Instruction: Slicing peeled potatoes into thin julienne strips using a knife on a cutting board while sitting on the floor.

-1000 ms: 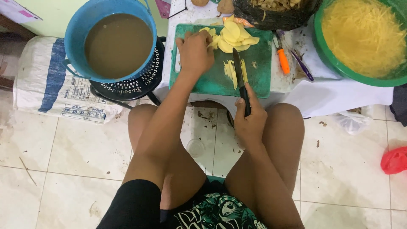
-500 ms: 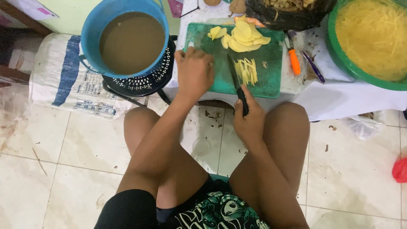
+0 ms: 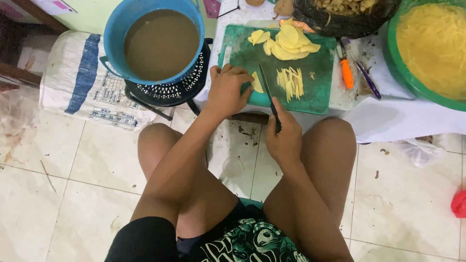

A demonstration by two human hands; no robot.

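i see my left hand pinning a potato slice on the green cutting board, fingers curled over it, and my right hand clenched on the black knife. a small pile of cut strips is done; a heap of uncut slices waits. the green basin holds many strips. a white printed sack with a blue stripe lies on the floor by the blue bucket.

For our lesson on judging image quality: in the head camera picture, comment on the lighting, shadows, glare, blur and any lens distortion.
Head view: soft, even light, with no hard shadows on the green cutting board; the brown water in the blue bucket shows no bright glare; the knife and both the left hand and right hand look reasonably sharp; floor tile lines bow slightly, hinting at wide-angle distortion.
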